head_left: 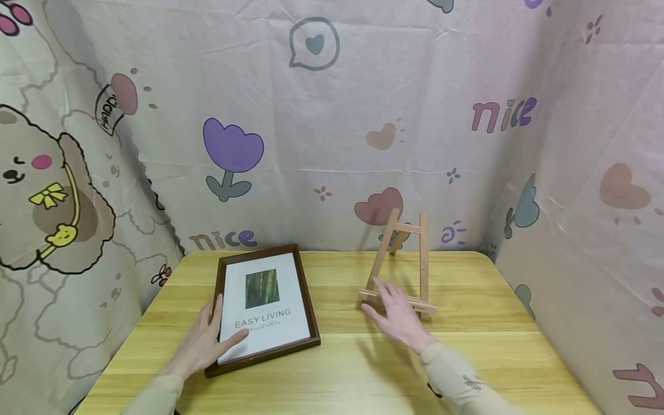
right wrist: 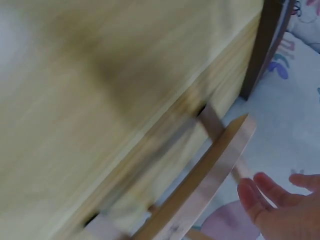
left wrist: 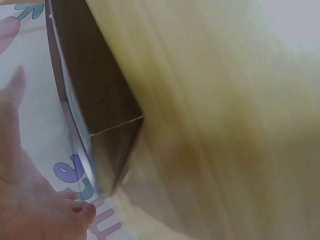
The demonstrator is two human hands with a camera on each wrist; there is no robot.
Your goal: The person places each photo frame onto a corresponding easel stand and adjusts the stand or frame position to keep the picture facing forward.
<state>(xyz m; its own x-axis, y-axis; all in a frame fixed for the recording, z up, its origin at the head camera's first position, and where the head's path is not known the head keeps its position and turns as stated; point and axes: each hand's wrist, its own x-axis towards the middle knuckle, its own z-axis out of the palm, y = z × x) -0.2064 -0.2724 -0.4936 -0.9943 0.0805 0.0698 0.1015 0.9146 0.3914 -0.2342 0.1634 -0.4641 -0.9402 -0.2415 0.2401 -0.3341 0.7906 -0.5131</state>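
Note:
A brown picture frame (head_left: 314, 332) with a white "EASY LIVING" print and a small green picture is at the left of the table. My left hand (head_left: 199, 344) is at its left edge, thumb stretched over the front and fingers extended along the side; contact is unclear. The left wrist view shows the frame's thick dark side (left wrist: 92, 65) beside this hand (left wrist: 30, 200). To the right stands a small wooden easel (head_left: 424, 259). My right hand (head_left: 399, 320) reaches over its front ledge with fingers spread. In the right wrist view, those fingers (right wrist: 272, 192) are near the easel ledge (right wrist: 210, 180).
The light wooden table (head_left: 337, 380) carries both things. Behind it hangs a patterned cloth (head_left: 321, 115), close to the easel's back leg, and more cloth hangs at the left and right sides. A table strip separates the frame from the easel.

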